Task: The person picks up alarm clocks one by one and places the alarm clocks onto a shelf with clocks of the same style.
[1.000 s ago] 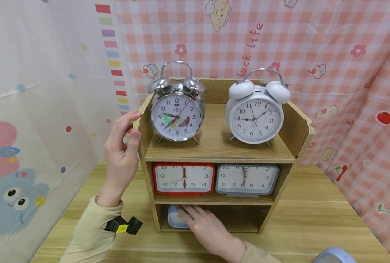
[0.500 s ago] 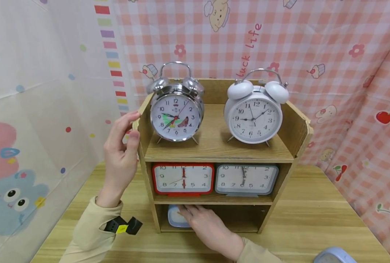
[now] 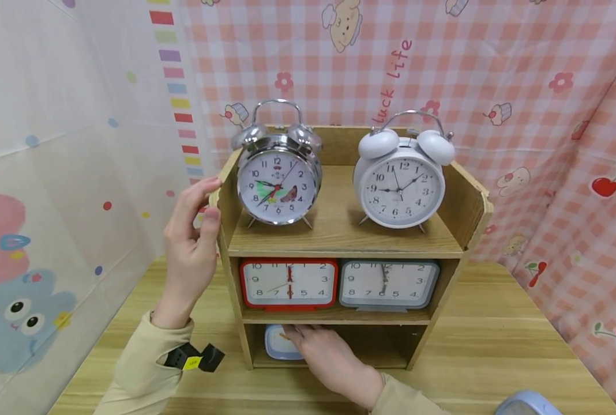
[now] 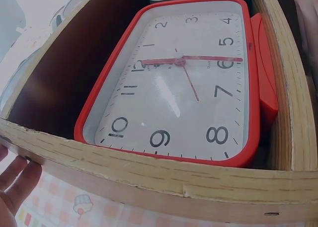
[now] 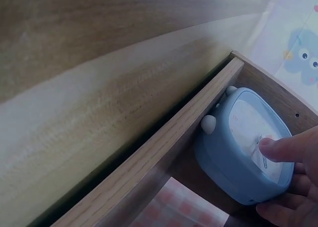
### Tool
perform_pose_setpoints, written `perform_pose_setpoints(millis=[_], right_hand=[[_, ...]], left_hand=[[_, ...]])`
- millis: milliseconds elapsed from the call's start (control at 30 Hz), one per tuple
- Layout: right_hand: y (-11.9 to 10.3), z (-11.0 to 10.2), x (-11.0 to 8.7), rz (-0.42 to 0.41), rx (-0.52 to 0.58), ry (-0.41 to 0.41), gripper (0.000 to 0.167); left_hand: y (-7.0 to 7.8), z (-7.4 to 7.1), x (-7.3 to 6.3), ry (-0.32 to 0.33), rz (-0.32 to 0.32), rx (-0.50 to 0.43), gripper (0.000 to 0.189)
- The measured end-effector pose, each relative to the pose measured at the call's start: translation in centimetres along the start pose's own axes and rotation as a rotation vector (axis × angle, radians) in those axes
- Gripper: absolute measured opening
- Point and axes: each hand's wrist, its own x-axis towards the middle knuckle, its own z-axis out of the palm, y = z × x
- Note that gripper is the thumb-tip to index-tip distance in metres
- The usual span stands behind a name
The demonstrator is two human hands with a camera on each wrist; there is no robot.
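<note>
In the head view, my right hand reaches into the bottom compartment of a small wooden shelf and grips a light-blue alarm clock. The right wrist view shows my thumb on the clock's face and fingers curled at its side; two round white feet stick out of its blue case. My left hand touches the shelf's left side panel near its top with relaxed fingers. Just inside that panel, a red-framed clock fills much of the left wrist view.
On the top shelf stand a silver twin-bell clock and a white twin-bell clock. A grey-framed clock sits beside the red one. Another pale-blue clock lies at the table's front right, partly cut off.
My right hand has shifted slightly right along the blue clock, so more of its face shows. My left hand stays at the side panel.
</note>
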Motion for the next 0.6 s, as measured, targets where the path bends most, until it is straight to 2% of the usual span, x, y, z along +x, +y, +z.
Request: perform_pose_setpoints(millis=[200,600], right_hand=[[-0.01,0.17,0.05,0.012,0.005,0.029,0.030],[-0.10,-0.07,0.01,0.024,-0.009,-0.003,0.039]], left_hand=[[0.04,-0.04,-0.04,-0.005,-0.001,0.010,0.057],[-0.01,-0.05,-0.06,0.001,0.005,0.011,0.057]])
